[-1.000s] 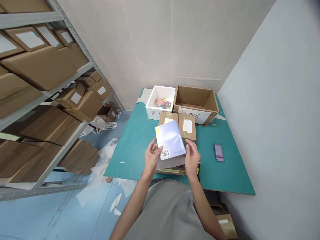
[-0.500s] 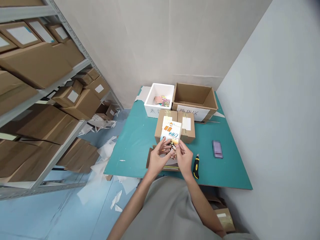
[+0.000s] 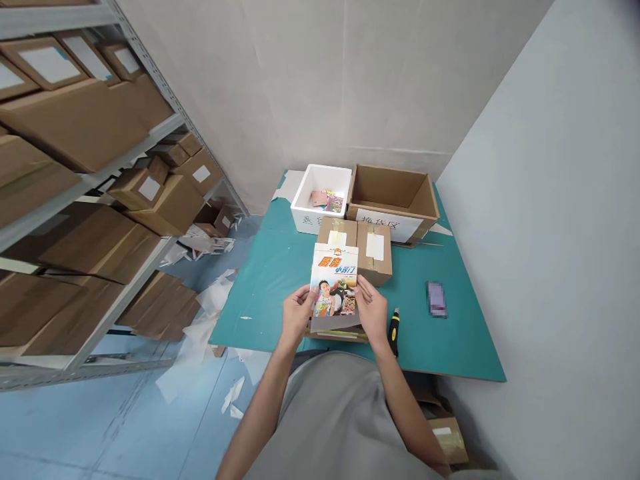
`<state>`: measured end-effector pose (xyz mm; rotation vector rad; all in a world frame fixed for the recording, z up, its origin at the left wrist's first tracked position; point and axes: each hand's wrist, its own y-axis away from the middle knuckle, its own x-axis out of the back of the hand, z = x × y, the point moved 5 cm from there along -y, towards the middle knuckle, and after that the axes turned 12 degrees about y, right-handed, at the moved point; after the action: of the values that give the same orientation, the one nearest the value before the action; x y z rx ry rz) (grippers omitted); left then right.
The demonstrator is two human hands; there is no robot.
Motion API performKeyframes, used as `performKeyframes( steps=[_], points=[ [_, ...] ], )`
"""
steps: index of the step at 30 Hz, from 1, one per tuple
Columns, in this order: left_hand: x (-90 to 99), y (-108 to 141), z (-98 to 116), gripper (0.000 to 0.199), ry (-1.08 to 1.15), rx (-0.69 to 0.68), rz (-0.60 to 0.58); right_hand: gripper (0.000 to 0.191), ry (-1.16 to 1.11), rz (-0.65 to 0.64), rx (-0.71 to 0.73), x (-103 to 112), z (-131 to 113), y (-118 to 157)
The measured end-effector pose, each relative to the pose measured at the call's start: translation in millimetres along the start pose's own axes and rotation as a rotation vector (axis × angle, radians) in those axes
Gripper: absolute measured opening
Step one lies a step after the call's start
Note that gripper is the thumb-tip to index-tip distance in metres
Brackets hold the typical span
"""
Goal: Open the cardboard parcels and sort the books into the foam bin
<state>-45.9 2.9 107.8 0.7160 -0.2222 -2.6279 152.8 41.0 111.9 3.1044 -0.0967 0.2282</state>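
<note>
book (image 3: pixel 334 280) upright | between left hand (image 3: pixel 299 312) and right hand (image 3: pixel 371 308), touching both

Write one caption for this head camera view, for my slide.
Two hands hold an illustrated book above a green table.

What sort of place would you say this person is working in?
Probably a storeroom or small warehouse with a packing bench: metal shelves stacked with cardboard boxes stand beside the green table, where a box cutter lies near two taped cartons.

厨房 — booklet (image 3: pixel 336 280); 换货区 — cardboard box (image 3: pixel 393 199).
</note>
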Motion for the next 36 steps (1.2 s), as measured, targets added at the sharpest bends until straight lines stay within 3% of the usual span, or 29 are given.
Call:
performKeyframes(
  steps=[3, 6, 10, 12, 14, 16, 20, 22, 24, 26, 30, 34, 36],
  points=[
    [-10.5, 8, 3, 0.046, -0.13, -0.15, -0.007, 0.061, -0.006, -0.05, 0.005, -14, -7, 9],
    [-27.3, 22, 2, 0.036, -0.254, -0.224, -0.097, 0.056, -0.033, -0.129, 0.022, -28, -17, 16],
    [-39.1, 32, 6, 0.043, -0.272, -0.201, -0.249, 0.037, 0.113, 0.009, 0.069, -18, -18, 11],
    [-30.8, 27, 14, 0.043, -0.26, -0.246, -0.189, 0.039, 0.11, 0.035, 0.077, -11, -13, 7],
    [-13.8, 17, 20, 0.05, -0.231, -0.293, -0.032, 0.04, 0.035, 0.004, 0.054, -8, -6, 6],
    [1.2, 7, 18, 0.056, -0.172, -0.216, 0.054, 0.043, -0.033, -0.03, 0.02, -6, 0, 6],
    [6.6, -3, -4, 0.065, 0.002, 0.138, -0.085, 0.049, -0.028, -0.07, -0.004, -7, 5, 3],
    [6.8, -2, -8, 0.069, 0.067, 0.178, -0.068, 0.055, -0.02, -0.044, 0.0, -7, 5, 0],
    [6.4, -1, -7, 0.069, 0.073, 0.123, -0.002, 0.064, -0.005, 0.018, 0.007, -5, 1, 0],
    [2.1, 2, -2, 0.063, 0.024, 0.02, 0.044, 0.068, 0.006, 0.031, 0.006, -8, -5, 4],
    [-22.2, 18, 7, 0.041, -0.103, -0.156, -0.003, 0.062, -0.051, -0.132, 0.013, -27, -19, 17],
    [-48.6, 32, 11, 0.039, -0.142, -0.16, -0.202, 0.048, -0.047, -0.075, 0.03, -23, -22, 16],
    [-46.8, 30, 15, 0.044, -0.113, -0.139, -0.201, 0.045, -0.051, -0.027, 0.033, -15, -18, 12]
  ],
)
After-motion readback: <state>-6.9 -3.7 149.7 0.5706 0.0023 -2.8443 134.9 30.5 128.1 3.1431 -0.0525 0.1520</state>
